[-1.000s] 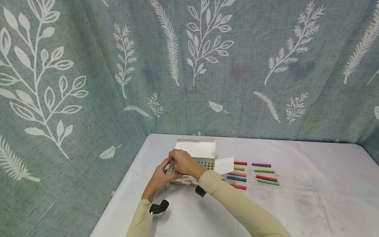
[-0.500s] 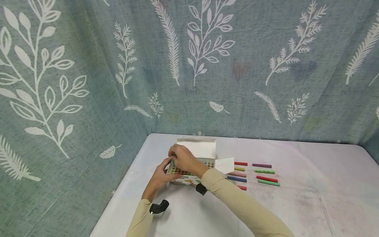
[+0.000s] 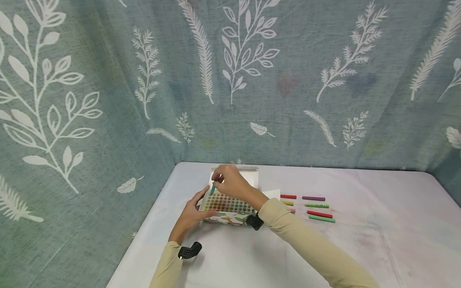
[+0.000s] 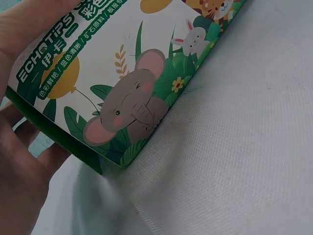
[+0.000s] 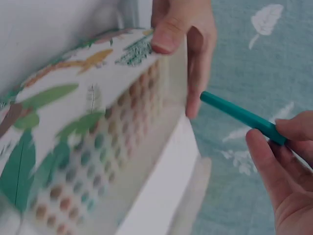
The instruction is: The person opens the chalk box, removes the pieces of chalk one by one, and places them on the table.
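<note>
My right hand [image 3: 232, 183] pinches a teal chalk stick [image 5: 239, 115] between thumb and fingers, just above the far left part of the chalk box [image 3: 227, 218]. In the right wrist view the stick is wholly clear of the box. Rows of round coloured chalk ends [image 3: 230, 202] fill the box, whose white lid [image 3: 248, 178] stands raised at the back. My left hand [image 3: 191, 214] grips the box's left end, thumb over the front edge and fingers along the side. An elephant and other animals decorate the box's side [image 4: 129, 98] in the left wrist view.
On the table [image 3: 378, 256], right of the box, lie loose chalk sticks: purple [image 3: 313, 198], patterned green [image 3: 317, 205], red [image 3: 319, 214], plain green [image 3: 322, 219] and several partly hidden behind the white side flap [image 3: 272, 194] and my right sleeve [image 3: 306, 240]. A leaf-patterned curtain [image 3: 252, 132] hangs behind.
My right hand has drawn the teal chalk up out of the box and moved it slightly up and right. The left hand still holds the box's left end. The head view has shifted slightly.
</note>
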Tool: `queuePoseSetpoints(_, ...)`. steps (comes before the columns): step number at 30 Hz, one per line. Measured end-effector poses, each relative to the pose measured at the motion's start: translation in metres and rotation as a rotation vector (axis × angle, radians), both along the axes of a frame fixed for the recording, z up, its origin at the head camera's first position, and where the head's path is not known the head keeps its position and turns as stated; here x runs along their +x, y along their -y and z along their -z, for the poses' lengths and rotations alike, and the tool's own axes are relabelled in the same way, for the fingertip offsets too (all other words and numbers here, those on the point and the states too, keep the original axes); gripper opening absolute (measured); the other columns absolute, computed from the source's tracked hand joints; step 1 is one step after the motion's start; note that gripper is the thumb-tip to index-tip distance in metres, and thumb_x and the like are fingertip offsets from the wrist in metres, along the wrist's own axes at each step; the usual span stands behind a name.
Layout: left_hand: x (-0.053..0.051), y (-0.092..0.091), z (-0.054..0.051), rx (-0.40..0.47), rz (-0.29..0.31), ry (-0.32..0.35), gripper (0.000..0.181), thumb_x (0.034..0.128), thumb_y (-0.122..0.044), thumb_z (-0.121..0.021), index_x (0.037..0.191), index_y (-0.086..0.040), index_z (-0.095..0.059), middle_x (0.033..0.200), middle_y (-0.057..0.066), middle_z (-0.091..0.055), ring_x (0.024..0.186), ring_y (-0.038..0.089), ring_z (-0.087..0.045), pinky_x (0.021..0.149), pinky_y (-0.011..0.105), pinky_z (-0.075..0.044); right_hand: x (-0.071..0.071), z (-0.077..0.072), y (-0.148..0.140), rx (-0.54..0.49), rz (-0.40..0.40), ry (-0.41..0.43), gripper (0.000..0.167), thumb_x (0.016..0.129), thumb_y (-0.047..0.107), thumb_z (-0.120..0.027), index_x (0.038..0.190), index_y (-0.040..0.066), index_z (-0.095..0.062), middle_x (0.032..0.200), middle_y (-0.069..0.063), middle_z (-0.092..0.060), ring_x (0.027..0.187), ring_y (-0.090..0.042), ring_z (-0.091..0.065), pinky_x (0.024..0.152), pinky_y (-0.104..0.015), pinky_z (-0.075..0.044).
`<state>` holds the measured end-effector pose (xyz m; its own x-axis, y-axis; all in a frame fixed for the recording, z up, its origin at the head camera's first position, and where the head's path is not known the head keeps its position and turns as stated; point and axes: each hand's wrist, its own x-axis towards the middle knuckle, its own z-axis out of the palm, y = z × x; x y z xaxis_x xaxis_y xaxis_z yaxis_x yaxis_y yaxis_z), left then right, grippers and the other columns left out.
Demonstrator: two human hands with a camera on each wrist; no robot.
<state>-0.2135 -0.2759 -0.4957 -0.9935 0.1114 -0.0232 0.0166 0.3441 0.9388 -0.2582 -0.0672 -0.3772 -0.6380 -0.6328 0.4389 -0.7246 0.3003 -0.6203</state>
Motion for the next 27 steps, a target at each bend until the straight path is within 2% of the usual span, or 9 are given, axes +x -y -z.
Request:
queuePoseSetpoints(3,0.004,-0.001,-0.009,0.007,0.006,0.018,0.093,0.0748,-0.023,-0.083,0.149,-0.033,-0.027,0.15,0.003,-0.029,0.114,0.028,-0.054,0.084,0.036,-0.051,0.0,-0.005,-0.01,0.018,0.021,0.0,0.006,0.085,0.0,-0.066,0.088,0.004,-0.071,0.088,-0.006,-0.065,0.076,-0.015,-0.063,0.068,-0.023,-0.051)
queuePoseSetpoints(6,0.004,-0.001,-0.01,0.01,0.007,0.01,0.093,0.0745,-0.021,-0.083,0.149,-0.031,-0.028,0.149,0.005,-0.03,0.112,0.029,-0.055,0.083,0.035,-0.051,0.0,-0.007,-0.021,0.014,0.028,-0.002,0.007,0.084,-0.001,-0.067,0.087,0.004,-0.071,0.087,-0.007,-0.065,0.076,-0.016,-0.064,0.068,-0.024,-0.051)
queuePoseSetpoints(8,0.005,-0.001,-0.008,0.007,0.004,-0.003,0.093,0.074,-0.022,-0.083,0.149,-0.032,-0.03,0.148,0.005,-0.031,0.11,0.029,-0.056,0.081,0.034,-0.052,0.0,-0.009,-0.028,0.002,0.031,-0.003,0.007,0.083,-0.001,-0.067,0.086,0.004,-0.071,0.087,-0.007,-0.065,0.076,-0.017,-0.065,0.068,-0.024,-0.051)
queuePoseSetpoints(10,0.001,0.001,0.0,0.006,-0.005,-0.013,0.092,0.073,-0.024,-0.084,0.147,-0.036,-0.031,0.146,0.003,-0.034,0.108,0.028,-0.057,0.08,0.034,-0.052,0.0,-0.01,-0.036,-0.015,0.03,-0.006,0.007,0.083,-0.002,-0.068,0.086,0.004,-0.071,0.087,-0.008,-0.065,0.076,-0.018,-0.065,0.066,-0.022,-0.052)
queuePoseSetpoints(20,0.001,0.0,0.0,0.003,0.008,-0.027,0.092,0.0728,-0.025,-0.084,0.147,-0.037,-0.031,0.148,0.003,-0.032,0.112,0.028,-0.055,0.082,0.035,-0.051,0.007,-0.016,-0.078,-0.071,0.053,-0.019,0.006,0.081,-0.004,-0.069,0.086,-0.001,-0.071,0.087,-0.009,-0.065,0.078,-0.021,-0.067,0.065,-0.021,-0.054)
queuePoseSetpoints(23,0.001,0.001,-0.001,0.003,0.016,-0.007,0.091,0.0742,-0.024,-0.083,0.147,-0.037,-0.03,0.149,0.003,-0.029,0.113,0.028,-0.055,0.082,0.034,-0.051,0.01,-0.017,-0.092,-0.094,0.078,-0.016,0.006,0.081,-0.004,-0.069,0.086,-0.001,-0.071,0.087,-0.009,-0.065,0.078,-0.022,-0.067,0.065,-0.023,-0.055)
queuePoseSetpoints(27,-0.001,0.002,-0.001,0.001,0.029,0.015,0.091,0.0771,-0.02,-0.081,0.149,-0.033,-0.027,0.152,0.005,-0.024,0.119,0.032,-0.05,0.087,0.04,-0.049,0.014,-0.018,-0.11,-0.114,0.117,0.001,0.006,0.082,-0.003,-0.069,0.086,0.0,-0.071,0.089,-0.008,-0.066,0.079,-0.023,-0.067,0.067,-0.027,-0.056)
